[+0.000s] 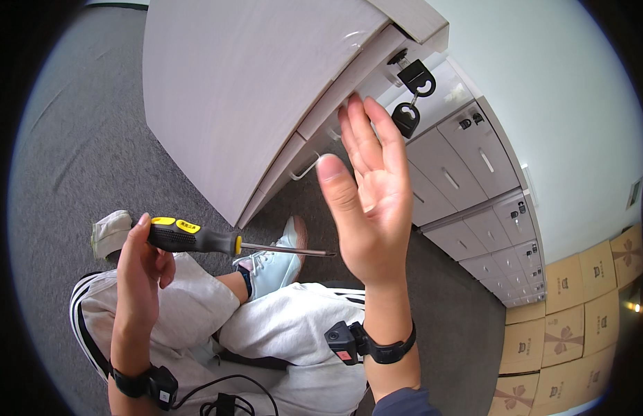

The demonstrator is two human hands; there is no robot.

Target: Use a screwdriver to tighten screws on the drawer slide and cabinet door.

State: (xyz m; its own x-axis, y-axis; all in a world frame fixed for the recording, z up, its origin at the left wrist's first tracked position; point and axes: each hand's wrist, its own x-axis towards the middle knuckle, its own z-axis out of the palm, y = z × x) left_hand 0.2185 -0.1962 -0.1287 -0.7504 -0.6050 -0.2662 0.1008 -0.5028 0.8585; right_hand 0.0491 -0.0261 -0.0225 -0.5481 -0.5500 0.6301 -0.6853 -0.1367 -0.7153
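My left hand (140, 270) grips a screwdriver (190, 236) by the end of its black and yellow handle. Its metal shaft points right, and the tip is close to my right wrist. My right hand (373, 201) is raised with the fingers stretched out and the palm showing, holding nothing. Its fingertips are at the front of a pale wood-grain drawer cabinet (252, 90); whether they touch it I cannot tell. Beside those fingertips, a black-headed key (416, 78) sits in the cabinet's lock, with a second black key (406, 119) hanging from it. A curved drawer handle (305, 168) is below.
A row of similar drawer cabinets (467, 173), several with keys, runs along the white wall at right. Stacked cardboard boxes (564, 340) stand at the lower right. My legs in white trousers (294, 322) are folded on the grey carpet (79, 139). A black cable (231, 378) lies across my lap.
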